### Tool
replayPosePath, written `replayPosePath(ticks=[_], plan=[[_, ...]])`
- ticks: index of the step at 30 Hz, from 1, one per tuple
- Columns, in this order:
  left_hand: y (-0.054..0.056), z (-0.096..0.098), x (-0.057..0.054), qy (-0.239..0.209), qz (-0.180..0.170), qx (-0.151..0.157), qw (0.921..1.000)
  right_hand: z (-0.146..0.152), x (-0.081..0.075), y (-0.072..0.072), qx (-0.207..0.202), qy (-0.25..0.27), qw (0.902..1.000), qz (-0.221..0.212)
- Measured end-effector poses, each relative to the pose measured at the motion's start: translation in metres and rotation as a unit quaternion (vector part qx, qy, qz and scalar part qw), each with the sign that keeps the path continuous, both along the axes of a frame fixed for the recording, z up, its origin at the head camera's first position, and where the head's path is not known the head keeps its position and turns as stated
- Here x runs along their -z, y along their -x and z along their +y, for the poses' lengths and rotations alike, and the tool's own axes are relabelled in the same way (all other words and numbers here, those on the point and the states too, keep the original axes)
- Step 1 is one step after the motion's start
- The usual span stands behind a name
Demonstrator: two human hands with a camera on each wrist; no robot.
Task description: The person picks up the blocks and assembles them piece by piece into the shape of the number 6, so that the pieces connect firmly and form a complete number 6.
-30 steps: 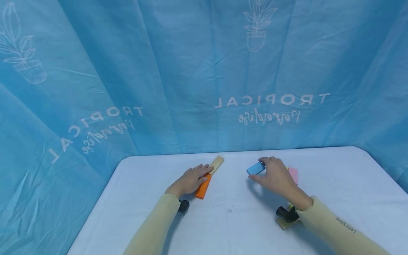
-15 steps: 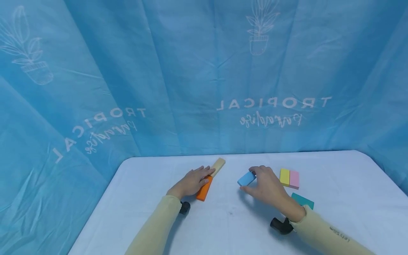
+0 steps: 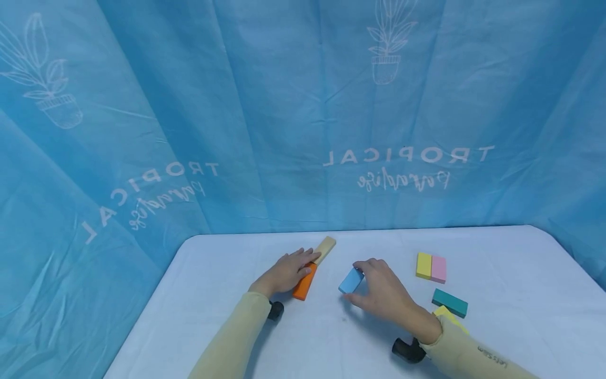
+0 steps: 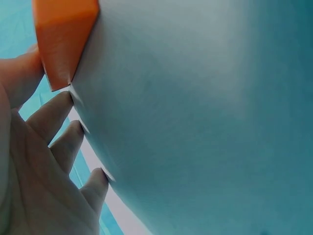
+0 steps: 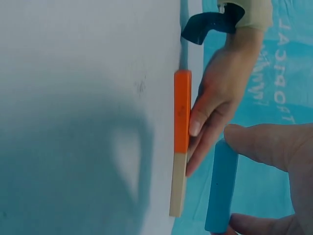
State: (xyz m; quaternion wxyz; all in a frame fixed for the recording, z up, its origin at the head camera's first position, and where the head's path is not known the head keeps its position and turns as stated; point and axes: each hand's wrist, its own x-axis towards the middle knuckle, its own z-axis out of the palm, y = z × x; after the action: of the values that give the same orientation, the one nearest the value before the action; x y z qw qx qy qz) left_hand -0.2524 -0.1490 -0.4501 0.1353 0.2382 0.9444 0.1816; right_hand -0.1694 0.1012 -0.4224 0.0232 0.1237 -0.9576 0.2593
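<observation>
Above the white table (image 3: 326,350), our right hand (image 3: 385,296) pinches the blue block (image 3: 351,281) (mid-carry, we judge); our straight-fingered left hand (image 3: 284,271) touches the orange block (image 3: 305,282). Next likely calls for gentle lowering.

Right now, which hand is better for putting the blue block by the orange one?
Probably the right hand: it pinches the blue block up off the table. The left hand touches the orange block, so it could steady that one instead.
</observation>
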Motion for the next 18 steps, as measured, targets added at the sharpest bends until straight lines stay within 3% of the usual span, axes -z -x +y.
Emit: replayPosePath(ticks=[18], plan=[[0.0,-0.001,0.0,-0.01,0.0,-0.004,0.9999,-0.019,0.01,-0.004,-0.072,0.013,0.9973,-0.005]])
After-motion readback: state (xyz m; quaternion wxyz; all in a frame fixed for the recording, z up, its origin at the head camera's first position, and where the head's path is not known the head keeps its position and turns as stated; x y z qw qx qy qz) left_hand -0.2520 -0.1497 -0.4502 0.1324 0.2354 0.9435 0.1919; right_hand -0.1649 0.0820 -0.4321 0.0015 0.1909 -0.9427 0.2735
